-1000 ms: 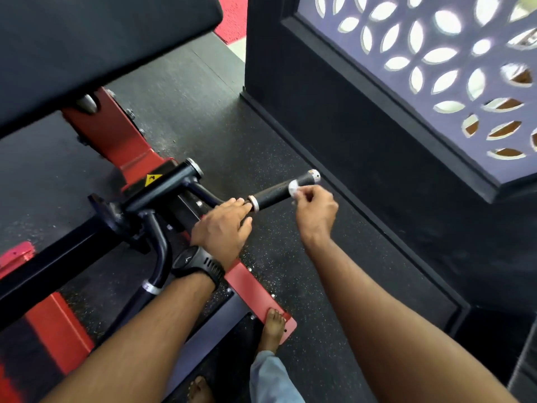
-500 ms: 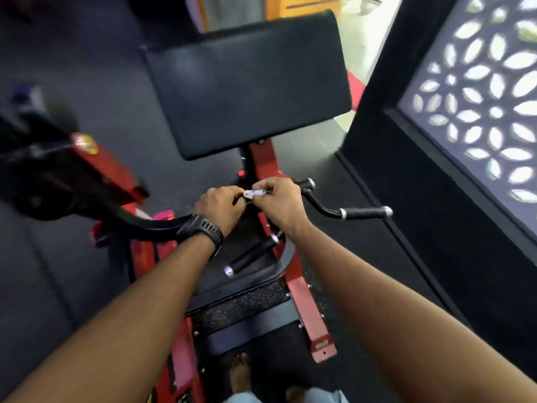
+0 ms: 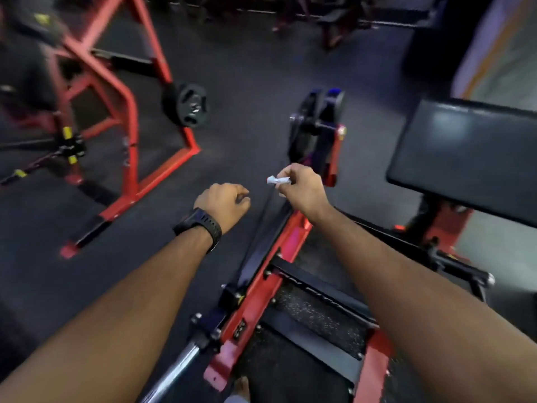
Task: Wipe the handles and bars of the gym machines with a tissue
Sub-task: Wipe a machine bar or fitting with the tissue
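Left of right hand (image 3: 302, 188) grip, tissue (image 3: 277, 180) protruding

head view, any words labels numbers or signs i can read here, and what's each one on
No text is legible; the frame is motion-blurred.
Faint lettering on the machine's black crossbar: too blurred to read.
Yellow stickers on the red rack: too blurred to read.
Tissue pinched in the right hand: no print shows.

Blurred (motion): the far machines (image 3: 334, 21); bare foot (image 3: 242, 387) cut off below.
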